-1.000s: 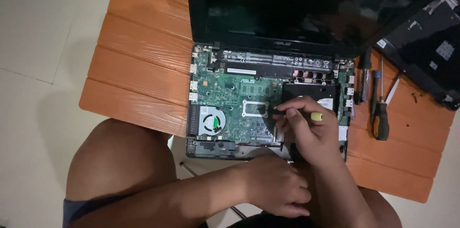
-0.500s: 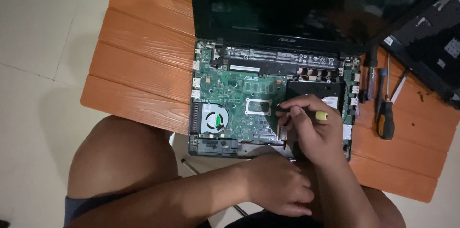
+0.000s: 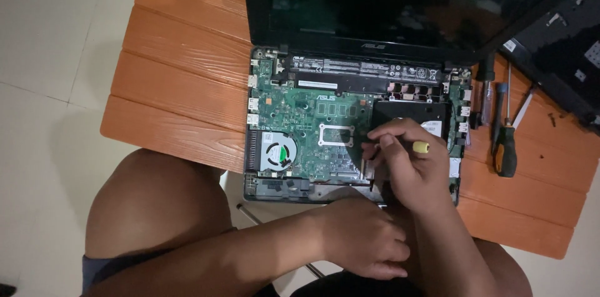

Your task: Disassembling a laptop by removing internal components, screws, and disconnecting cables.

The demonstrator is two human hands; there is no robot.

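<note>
An opened laptop lies on an orange wooden table (image 3: 181,78), its green circuit board (image 3: 300,128) exposed and its dark screen (image 3: 387,3) tilted up behind. My right hand (image 3: 409,169) is closed around a small tool with a yellow end (image 3: 420,147), its tip down on the board near the black drive (image 3: 412,113). My left hand (image 3: 365,237) rests curled at the laptop's front edge, below the right hand; what it touches is hidden. A round fan (image 3: 278,150) sits at the board's lower left.
Screwdrivers (image 3: 503,141) lie on the table to the right of the laptop. A dark removed panel (image 3: 562,47) sits at the far right. My bare knee (image 3: 156,209) is under the table's near edge, with pale floor tiles (image 3: 44,84) to the left.
The view has shifted slightly. My right hand stays on the board with the tool, with only small finger movement. The left hand keeps its place.
</note>
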